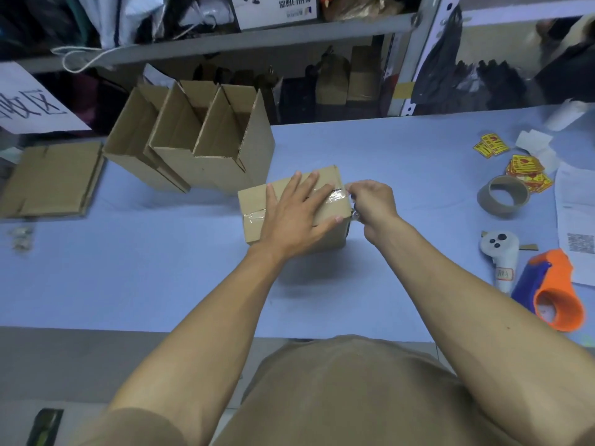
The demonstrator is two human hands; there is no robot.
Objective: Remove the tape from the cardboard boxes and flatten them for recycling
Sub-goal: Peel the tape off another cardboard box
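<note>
- Right now the left hand [297, 209] lies flat on top of the taped box [291, 204], fingers spread and straight, pressing it down onto the blue surface [402, 156].
- Just beside it, the right hand [373, 204] sits at the box's right edge with fingers curled in, pinching the end of the clear tape [338, 197] that runs across the top.
- The tape looks wrinkled and lifted near those fingertips; at the far side of the left hand it lies flat over the seam.
- Beyond the left hand and a bit further left, three open boxes [193, 136] stand upright in a tight row, flaps up, touching one another.
- Well off to the left of the left hand, flattened cardboard [48, 180] lies in a stack on the surface.
- Out to the right of the right hand, a brown tape roll [503, 196] rests near a scatter of yellow labels [524, 167].
- Nearer the person on that same side, a white controller [500, 252] lies beside an orange and blue tape dispenser [550, 291], with printed paper [576, 214] at the far right edge.
</note>
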